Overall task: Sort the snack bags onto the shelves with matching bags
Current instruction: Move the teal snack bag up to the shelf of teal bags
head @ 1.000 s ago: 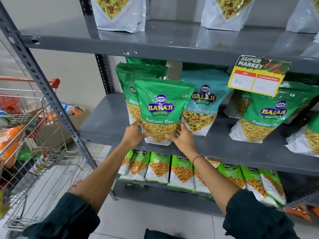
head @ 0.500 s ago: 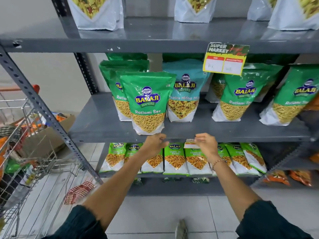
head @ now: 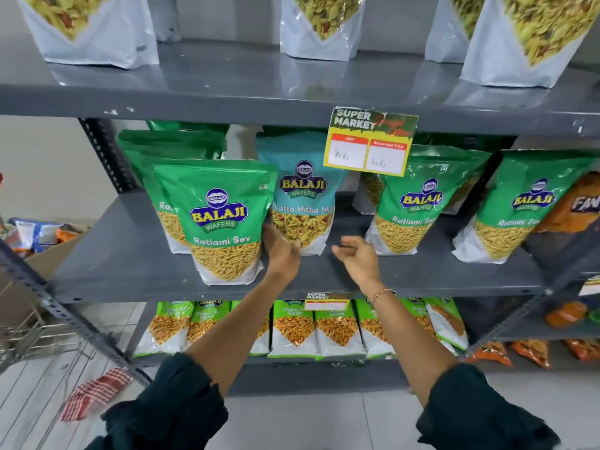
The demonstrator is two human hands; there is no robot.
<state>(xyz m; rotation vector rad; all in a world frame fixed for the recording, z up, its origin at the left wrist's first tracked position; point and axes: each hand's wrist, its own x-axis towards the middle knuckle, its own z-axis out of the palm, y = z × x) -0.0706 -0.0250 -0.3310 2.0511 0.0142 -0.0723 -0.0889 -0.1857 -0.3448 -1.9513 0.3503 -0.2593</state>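
Note:
A green Ratlami Sev bag (head: 220, 219) stands upright at the front of the grey middle shelf (head: 123, 264), before more green bags of the same kind. Right of it stands a teal Khatta Mitha Mix bag (head: 303, 196). My left hand (head: 281, 251) reaches between these two bags, its fingers touching the teal bag's lower left corner. My right hand (head: 355, 256) hovers open over the shelf just right of the teal bag, holding nothing. Two more Ratlami Sev bags (head: 418, 203) stand further right.
A yellow price tag (head: 370, 141) hangs from the upper shelf, which carries white snack bags (head: 321, 24). Small green bags (head: 292, 326) fill the lower shelf. An orange bag (head: 574, 206) sits at far right. A cardboard box (head: 39, 235) and a cart wire edge (head: 29, 332) are at left.
Both hands let go of the green Ratlami Sev bag, dropped below the shelf edge, then rose again toward the teal bag. The view moved closer and right.

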